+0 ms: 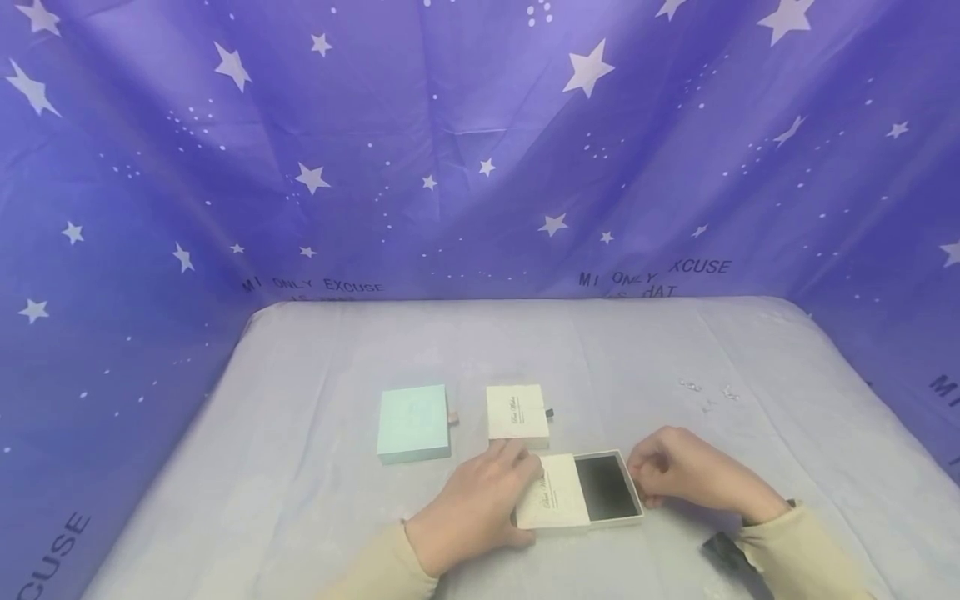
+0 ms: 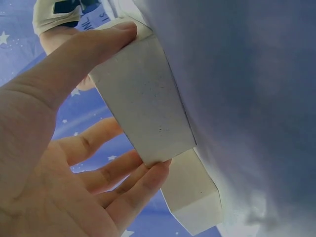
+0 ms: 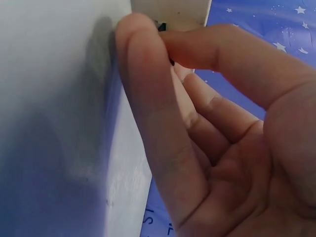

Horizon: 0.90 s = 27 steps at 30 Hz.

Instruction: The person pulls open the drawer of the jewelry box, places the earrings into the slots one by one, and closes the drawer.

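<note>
Fingers (image 3: 153,98) of the right hand (image 1: 678,468) pinched the drawer's (image 1: 609,487) pull-tab (image 3: 162,27), left hand (image 1: 476,504) gripping the sleeve (image 1: 566,496); overpulling might separate them.

Left grip (image 1: 480,504) spread and curved, right grip (image 1: 686,471) pinching

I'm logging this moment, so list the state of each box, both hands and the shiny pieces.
Front cream box: open, drawer partly out
Rear cream box: closed
Mint box: closed
Left hand: gripping front cream box
Right hand: pinching the drawer's dark tab
Shiny pieces: lying loose
</note>
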Each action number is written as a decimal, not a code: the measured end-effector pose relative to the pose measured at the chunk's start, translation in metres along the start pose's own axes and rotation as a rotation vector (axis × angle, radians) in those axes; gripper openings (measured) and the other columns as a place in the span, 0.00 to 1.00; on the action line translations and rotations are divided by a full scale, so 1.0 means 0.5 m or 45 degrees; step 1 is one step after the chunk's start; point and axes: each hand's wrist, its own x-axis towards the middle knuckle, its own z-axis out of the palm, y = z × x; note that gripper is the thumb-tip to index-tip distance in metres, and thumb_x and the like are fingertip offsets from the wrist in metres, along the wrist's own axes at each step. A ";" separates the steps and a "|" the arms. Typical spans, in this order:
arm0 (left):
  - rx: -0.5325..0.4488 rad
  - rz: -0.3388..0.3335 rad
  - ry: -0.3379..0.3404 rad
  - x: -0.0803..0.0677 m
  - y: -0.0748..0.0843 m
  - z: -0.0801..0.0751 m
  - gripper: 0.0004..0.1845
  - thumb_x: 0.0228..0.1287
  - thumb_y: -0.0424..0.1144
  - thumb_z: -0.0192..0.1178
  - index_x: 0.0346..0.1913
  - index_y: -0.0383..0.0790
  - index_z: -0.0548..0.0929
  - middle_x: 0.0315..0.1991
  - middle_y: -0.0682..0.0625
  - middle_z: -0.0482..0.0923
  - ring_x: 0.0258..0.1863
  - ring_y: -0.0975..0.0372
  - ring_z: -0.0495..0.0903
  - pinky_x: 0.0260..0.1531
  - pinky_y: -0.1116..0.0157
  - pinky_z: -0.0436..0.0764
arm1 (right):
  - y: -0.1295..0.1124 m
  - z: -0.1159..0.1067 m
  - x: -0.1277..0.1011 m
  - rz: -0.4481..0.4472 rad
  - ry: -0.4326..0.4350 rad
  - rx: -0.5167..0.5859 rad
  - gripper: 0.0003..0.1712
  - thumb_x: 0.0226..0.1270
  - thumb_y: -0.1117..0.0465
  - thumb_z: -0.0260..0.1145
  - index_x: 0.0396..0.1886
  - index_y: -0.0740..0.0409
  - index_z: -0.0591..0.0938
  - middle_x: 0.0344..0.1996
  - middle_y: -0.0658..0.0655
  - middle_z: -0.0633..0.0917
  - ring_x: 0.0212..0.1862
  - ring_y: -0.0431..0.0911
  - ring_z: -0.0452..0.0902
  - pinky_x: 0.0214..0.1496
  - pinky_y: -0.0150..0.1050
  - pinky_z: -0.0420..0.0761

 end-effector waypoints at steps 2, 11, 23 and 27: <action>0.002 0.003 0.001 0.000 0.000 0.000 0.31 0.37 0.52 0.81 0.45 0.49 0.77 0.45 0.58 0.71 0.42 0.68 0.70 0.39 0.74 0.75 | 0.001 -0.002 -0.001 -0.004 -0.004 0.001 0.18 0.49 0.77 0.55 0.29 0.55 0.85 0.20 0.45 0.83 0.23 0.39 0.80 0.27 0.36 0.82; 0.008 0.004 0.000 0.001 0.000 -0.001 0.31 0.37 0.52 0.81 0.45 0.49 0.77 0.45 0.58 0.72 0.42 0.68 0.70 0.39 0.74 0.76 | 0.001 -0.006 0.000 0.000 -0.014 -0.002 0.17 0.49 0.78 0.56 0.28 0.56 0.85 0.20 0.45 0.82 0.23 0.38 0.80 0.27 0.36 0.83; 0.016 0.002 -0.002 0.002 0.000 0.001 0.32 0.38 0.53 0.80 0.46 0.48 0.78 0.45 0.58 0.72 0.42 0.67 0.70 0.40 0.73 0.76 | 0.001 -0.013 -0.003 0.010 0.046 -0.050 0.14 0.53 0.75 0.59 0.32 0.57 0.86 0.23 0.45 0.84 0.25 0.36 0.80 0.29 0.34 0.82; 0.009 0.003 0.001 0.001 0.000 0.001 0.31 0.38 0.53 0.80 0.46 0.48 0.78 0.44 0.58 0.72 0.42 0.67 0.71 0.41 0.73 0.76 | -0.002 -0.026 -0.009 0.001 0.140 -0.197 0.08 0.60 0.69 0.63 0.34 0.55 0.87 0.27 0.44 0.86 0.29 0.34 0.80 0.34 0.34 0.82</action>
